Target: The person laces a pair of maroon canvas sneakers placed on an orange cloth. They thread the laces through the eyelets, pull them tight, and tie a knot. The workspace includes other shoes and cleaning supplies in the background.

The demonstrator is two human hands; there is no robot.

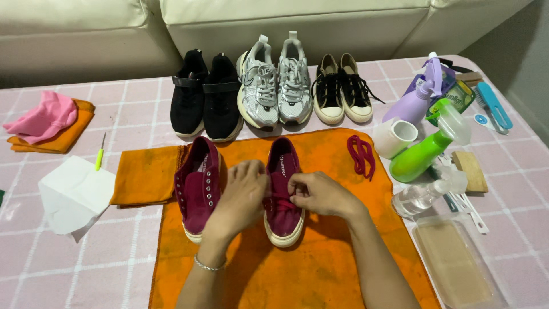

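Both pinching the maroon lace [278, 200] on the right maroon sneaker [284, 197] at centre of the orange towel [320, 269]: left hand [243, 191] from nine o'clock, right hand [317, 193] from three o'clock, laceless twin sneaker [198, 186] just beside at nine o'clock.

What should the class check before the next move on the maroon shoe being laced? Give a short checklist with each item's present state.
1. Both hands on the lace: left hand and right hand pinch it on the right maroon shoe: ok.
2. Shoe sits on orange cloth: ok.
3. Left maroon shoe laced: not ok, eyelets empty.
4. Spare maroon lace lies nearby on the cloth: ok.
5. Lace threaded evenly: cannot tell, hands cover it.
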